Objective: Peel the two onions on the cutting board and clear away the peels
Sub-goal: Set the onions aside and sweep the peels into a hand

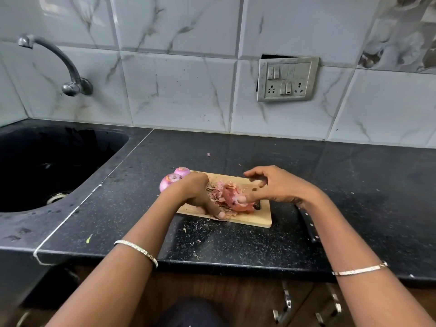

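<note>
Two peeled onions sit just beyond my left hand.
The peels heap between my hands; left presses flat, right hand spreads loosely over them.

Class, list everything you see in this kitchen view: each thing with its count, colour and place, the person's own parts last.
countertop: 1, black speckled, below the wall
cutting board: 1, light wood, on the countertop
onions: 2, purple-pink, peeled, at the board's far-left corner
peels: 1 heap, pink-brown, middle of the board
knife: 1, black handle, on the countertop right of the board, partly under the right forearm
sink: 1, black, far left
tap: 1, grey metal, on the tiled wall above the sink
switch plate: 1, grey, same wall
bangles: 2, silver-coloured, one on each wrist
left hand: 1, fingertips down on the board beside the peels
right hand: 1, fingers spread over the peels
</note>
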Demonstrator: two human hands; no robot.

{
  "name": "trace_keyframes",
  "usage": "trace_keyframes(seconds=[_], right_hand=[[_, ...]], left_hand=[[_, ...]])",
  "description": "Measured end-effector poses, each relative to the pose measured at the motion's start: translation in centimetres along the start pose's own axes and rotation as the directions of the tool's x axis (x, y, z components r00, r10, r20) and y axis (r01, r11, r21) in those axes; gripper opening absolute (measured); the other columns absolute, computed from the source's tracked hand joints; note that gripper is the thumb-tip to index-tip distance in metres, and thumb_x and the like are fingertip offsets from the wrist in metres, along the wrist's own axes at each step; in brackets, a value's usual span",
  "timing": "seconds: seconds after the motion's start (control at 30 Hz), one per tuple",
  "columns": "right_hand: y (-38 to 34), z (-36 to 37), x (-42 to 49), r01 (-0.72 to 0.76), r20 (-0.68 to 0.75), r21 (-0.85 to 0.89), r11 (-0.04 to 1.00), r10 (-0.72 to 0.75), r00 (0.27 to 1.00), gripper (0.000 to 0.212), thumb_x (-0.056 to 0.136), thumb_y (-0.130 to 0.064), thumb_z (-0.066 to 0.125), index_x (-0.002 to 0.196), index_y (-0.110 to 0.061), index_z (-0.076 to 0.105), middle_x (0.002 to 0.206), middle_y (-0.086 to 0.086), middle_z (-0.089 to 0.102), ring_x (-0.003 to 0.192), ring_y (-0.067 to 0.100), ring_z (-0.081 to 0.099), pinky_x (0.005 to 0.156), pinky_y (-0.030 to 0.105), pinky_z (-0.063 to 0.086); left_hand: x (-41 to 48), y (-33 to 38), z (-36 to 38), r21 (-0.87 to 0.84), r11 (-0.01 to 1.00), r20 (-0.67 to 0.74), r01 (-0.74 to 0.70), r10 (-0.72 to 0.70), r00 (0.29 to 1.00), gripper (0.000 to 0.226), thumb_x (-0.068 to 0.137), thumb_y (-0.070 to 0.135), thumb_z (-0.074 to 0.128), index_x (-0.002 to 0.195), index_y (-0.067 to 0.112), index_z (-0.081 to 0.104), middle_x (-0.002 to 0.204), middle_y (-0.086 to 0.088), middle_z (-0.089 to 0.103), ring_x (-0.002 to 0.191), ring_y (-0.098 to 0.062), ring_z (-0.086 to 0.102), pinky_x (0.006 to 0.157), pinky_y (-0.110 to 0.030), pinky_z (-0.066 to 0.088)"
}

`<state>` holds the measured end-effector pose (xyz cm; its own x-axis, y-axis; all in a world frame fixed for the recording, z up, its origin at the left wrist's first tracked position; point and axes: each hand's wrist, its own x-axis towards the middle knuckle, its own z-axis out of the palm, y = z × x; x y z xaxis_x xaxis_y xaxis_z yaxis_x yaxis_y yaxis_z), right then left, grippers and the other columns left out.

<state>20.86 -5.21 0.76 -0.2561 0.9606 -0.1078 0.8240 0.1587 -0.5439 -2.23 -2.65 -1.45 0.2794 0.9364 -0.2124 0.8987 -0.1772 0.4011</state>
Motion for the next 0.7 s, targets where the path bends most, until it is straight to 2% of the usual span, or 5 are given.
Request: trace_keyframes(seconds=[0.13,0.33,0.5,0.63,0.7], right_hand=[[0.1,0.4,-0.4,-0.088,0.133,-0.152,0.984,0.109,0.985,0.106,0.062,-0.053,0.09,0.15,-0.021,0.042,0.141,-0.006,0.054,0.125,0.014,0.052,0.094,0.027,0.034],[-0.9,2.0,2.1,-0.084,0.069,-0.146,0.986,0.095,0.993,0.105,0.055,-0.053,0.095,0.143,-0.018,0.05,0.141,-0.002,0.056,0.125,0.02,0.054,0.099,0.031,0.046],[-1.5,2.3,3.4,-0.074,0.082,-0.016,0.997,0.075,0.994,0.07,0.061,-0.032,0.097,0.119,-0.021,0.059,0.103,-0.005,0.064,0.081,0.008,0.066,0.056,0.016,0.05],[-1.1,2.8,4.4,-0.072,0.065,0.09,0.993,0.067,0.996,0.041,0.068,-0.021,0.093,0.099,-0.019,0.066,0.093,0.002,0.074,0.081,0.016,0.074,0.064,0.029,0.06],[-0.9,3.0,4.4,-0.086,0.056,0.183,0.979,0.077,0.995,0.038,0.07,-0.02,0.093,0.097,-0.014,0.067,0.09,0.006,0.077,0.087,0.024,0.075,0.053,0.028,0.058]], left_hand=[[0.4,0.5,-0.5,-0.024,1.0,0.037,-0.004,0.005,0.999,0.106,0.059,0.044,0.096,0.145,0.007,0.047,0.143,-0.007,0.056,0.128,-0.027,0.054,0.109,-0.04,0.045],[0.9,0.4,-0.6,-0.105,0.994,0.04,-0.023,0.027,0.999,0.096,0.06,0.033,0.098,0.142,0.014,0.053,0.135,-0.003,0.061,0.122,-0.025,0.057,0.108,-0.04,0.046],[1.0,1.0,-0.2,-0.241,0.97,0.029,-0.03,0.038,0.999,0.061,0.065,0.014,0.095,0.119,0.006,0.069,0.116,-0.008,0.071,0.105,-0.025,0.063,0.098,-0.036,0.051],[1.3,1.2,0.1,-0.315,0.949,0.014,-0.014,0.019,1.0,0.044,0.065,0.0,0.091,0.106,-0.002,0.072,0.107,-0.016,0.075,0.104,-0.033,0.069,0.094,-0.041,0.056],[1.5,1.2,0.3,-0.345,0.939,0.001,-0.006,0.006,1.0,0.043,0.063,-0.001,0.092,0.102,-0.004,0.072,0.103,-0.017,0.076,0.101,-0.033,0.071,0.095,-0.045,0.057]])
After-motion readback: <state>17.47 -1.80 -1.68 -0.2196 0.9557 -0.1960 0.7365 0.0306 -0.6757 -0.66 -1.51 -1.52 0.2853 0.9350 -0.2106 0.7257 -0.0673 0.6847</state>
